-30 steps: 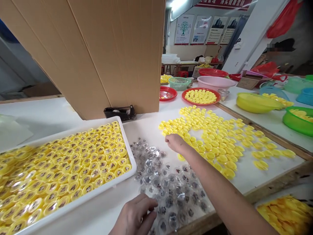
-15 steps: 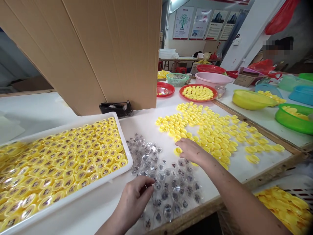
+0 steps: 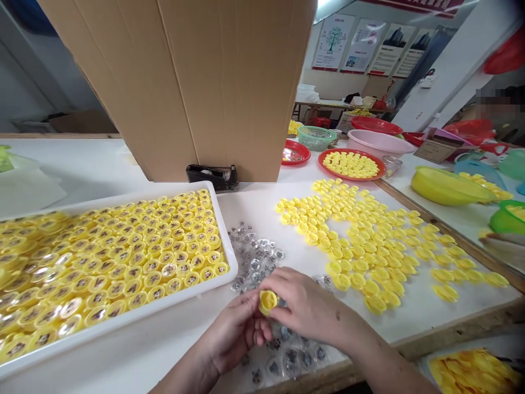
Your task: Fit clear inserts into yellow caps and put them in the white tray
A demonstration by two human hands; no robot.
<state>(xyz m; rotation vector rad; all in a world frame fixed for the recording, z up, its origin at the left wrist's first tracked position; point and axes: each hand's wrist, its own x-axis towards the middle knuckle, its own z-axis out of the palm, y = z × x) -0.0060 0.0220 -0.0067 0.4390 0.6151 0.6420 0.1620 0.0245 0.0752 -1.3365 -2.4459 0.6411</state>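
A small round yellow plastic cup (image 3: 268, 302) is pinched between my two hands above the table, its open side toward me. My left hand (image 3: 235, 331) grips its left edge with thumb and fingers, the other fingers curled below. From the right, my right hand (image 3: 311, 306) closes on the same cup; part of its fingertips is hidden. Beneath and around the hands lie clear round plastic discs (image 3: 291, 358) with small dark printed figures. Many loose yellow cups (image 3: 361, 241) are spread to the right. On the left, a white tray (image 3: 232, 262) holds rows of yellow cups with printed faces.
A tall cardboard sheet (image 3: 229, 82) stands behind the tray, with a black tape dispenser (image 3: 212, 178) at its foot. A red plate (image 3: 324, 167) of yellow cups, a green basket (image 3: 315, 138) and a pink basin (image 3: 381, 143) are farther back. A wooden strip (image 3: 455, 232) edges the table.
My right hand has come back from the loose yellow cups with one and met my left hand over the clear discs. The camera view has shifted, moving the scene slightly rightward.
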